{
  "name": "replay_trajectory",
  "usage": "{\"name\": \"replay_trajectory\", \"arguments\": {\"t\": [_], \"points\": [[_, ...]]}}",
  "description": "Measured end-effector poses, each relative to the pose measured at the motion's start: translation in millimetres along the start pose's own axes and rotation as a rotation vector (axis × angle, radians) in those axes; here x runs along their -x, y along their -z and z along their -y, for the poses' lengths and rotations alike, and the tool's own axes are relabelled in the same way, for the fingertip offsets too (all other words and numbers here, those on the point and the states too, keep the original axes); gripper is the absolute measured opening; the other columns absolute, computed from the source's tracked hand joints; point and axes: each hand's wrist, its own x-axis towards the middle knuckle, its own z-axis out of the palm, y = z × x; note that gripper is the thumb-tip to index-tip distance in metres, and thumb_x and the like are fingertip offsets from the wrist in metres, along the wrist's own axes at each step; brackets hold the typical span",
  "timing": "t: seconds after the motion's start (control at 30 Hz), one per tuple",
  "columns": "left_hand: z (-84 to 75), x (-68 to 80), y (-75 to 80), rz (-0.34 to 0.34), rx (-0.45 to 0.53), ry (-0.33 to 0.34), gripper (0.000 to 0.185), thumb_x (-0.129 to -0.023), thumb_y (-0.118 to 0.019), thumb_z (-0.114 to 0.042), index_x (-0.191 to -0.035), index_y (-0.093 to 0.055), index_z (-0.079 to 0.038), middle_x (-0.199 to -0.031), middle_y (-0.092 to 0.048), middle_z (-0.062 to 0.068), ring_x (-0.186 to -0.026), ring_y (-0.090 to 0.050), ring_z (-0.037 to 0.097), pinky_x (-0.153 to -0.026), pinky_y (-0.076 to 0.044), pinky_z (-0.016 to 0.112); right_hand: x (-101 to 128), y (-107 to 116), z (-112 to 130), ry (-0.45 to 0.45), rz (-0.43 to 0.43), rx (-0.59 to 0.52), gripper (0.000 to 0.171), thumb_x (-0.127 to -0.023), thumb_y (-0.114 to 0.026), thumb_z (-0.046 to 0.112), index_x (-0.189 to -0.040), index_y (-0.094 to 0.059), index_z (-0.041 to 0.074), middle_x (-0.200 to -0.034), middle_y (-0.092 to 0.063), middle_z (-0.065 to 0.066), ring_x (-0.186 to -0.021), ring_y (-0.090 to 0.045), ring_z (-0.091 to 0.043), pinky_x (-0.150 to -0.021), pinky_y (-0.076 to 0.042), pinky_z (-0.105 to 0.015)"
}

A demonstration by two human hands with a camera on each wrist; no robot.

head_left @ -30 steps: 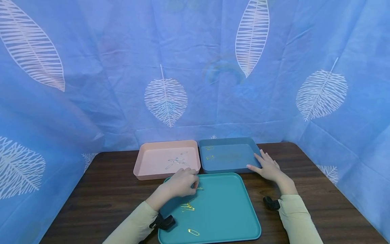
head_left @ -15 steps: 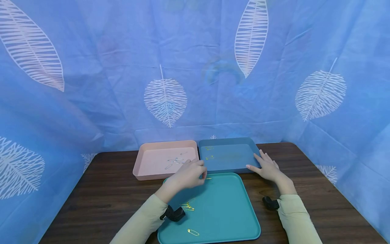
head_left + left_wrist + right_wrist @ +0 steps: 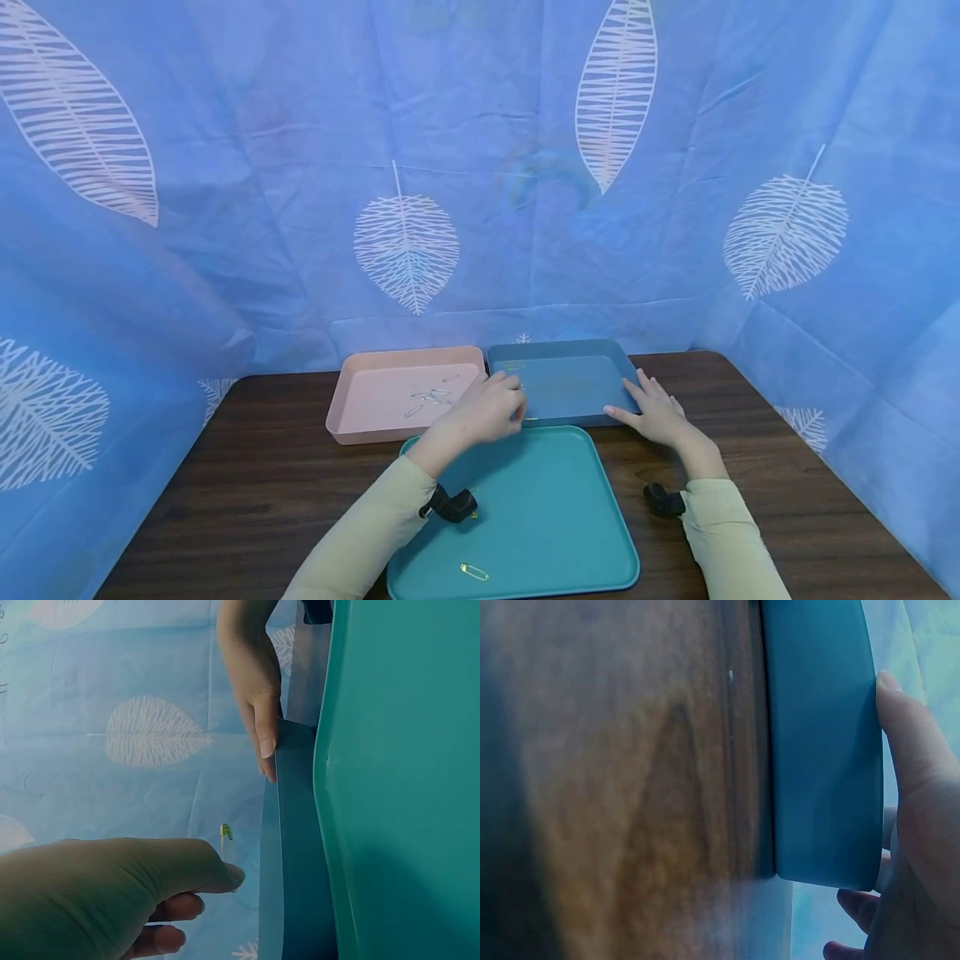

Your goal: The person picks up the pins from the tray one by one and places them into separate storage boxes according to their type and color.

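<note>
Left wrist view: left hand point(image 3: 112, 896) pinched gold safety pin point(image 3: 226, 833) over blue tray point(image 3: 570, 387). Right hand point(image 3: 658, 412), fingers straight, rested against that tray's right corner. Pink tray point(image 3: 375, 417) beyond left hand.

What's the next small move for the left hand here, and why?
Probably release: open the fingers and let the gold safety pin fall into the blue tray. The left hand pinches the pin over that tray's near left part, gold pins already lie there, silver ones are in the pink tray, and the right hand rests against the blue tray's right edge.
</note>
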Motion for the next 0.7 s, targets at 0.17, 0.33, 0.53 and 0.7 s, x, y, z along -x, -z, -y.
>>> {"name": "replay_trajectory", "arguments": {"t": [0.17, 0.33, 0.53, 0.7], "points": [[0.9, -10.2, -1.5, -0.017, -0.021, 0.008, 0.013, -0.089, -0.070, -0.030, -0.078, -0.062, -0.028, -0.088, -0.055, -0.009, -0.078, -0.041, 0.012, -0.070, -0.029, 0.027, -1.0, -0.5, -1.2, 0.002, -0.001, -0.001, 0.088, -0.092, -0.056, 0.056, -0.150, -0.028, -0.004, -0.157, -0.010, -0.035, -0.144, -0.010, -0.055, -0.108, -0.011, -0.075], [2.8, -19.1, -3.6, -0.040, -0.035, 0.026, 0.012, -0.090, -0.068, -0.029, -0.079, -0.063, -0.028, -0.089, -0.054, -0.008, -0.077, -0.039, 0.013, -0.069, -0.027, 0.028, -1.4, -1.5, -1.3, 0.005, -0.004, 0.004, 0.088, -0.092, -0.056, 0.057, -0.150, -0.029, -0.004, -0.157, -0.011, -0.035, -0.143, -0.011, -0.055, -0.108, -0.012, -0.075], [4.6, -30.5, -8.3, -0.042, -0.059, 0.050, 0.012, -0.092, -0.065, -0.029, -0.080, -0.061, -0.029, -0.089, -0.052, -0.008, -0.075, -0.035, 0.013, -0.069, -0.022, 0.027, -1.0, -0.9, -0.7, 0.004, -0.005, -0.003, 0.088, -0.092, -0.056, 0.056, -0.150, -0.029, -0.004, -0.157, -0.009, -0.034, -0.144, -0.010, -0.054, -0.108, -0.011, -0.075], [6.3, -41.4, -12.5, -0.023, -0.042, 0.090, 0.013, -0.092, -0.064, -0.028, -0.080, -0.060, -0.028, -0.088, -0.050, -0.008, -0.076, -0.036, 0.014, -0.070, -0.025, 0.029, -0.4, -1.7, -0.9, 0.004, -0.006, 0.001, 0.088, -0.092, -0.055, 0.056, -0.150, -0.029, -0.004, -0.157, -0.009, -0.034, -0.144, -0.010, -0.055, -0.108, -0.012, -0.075]]}}
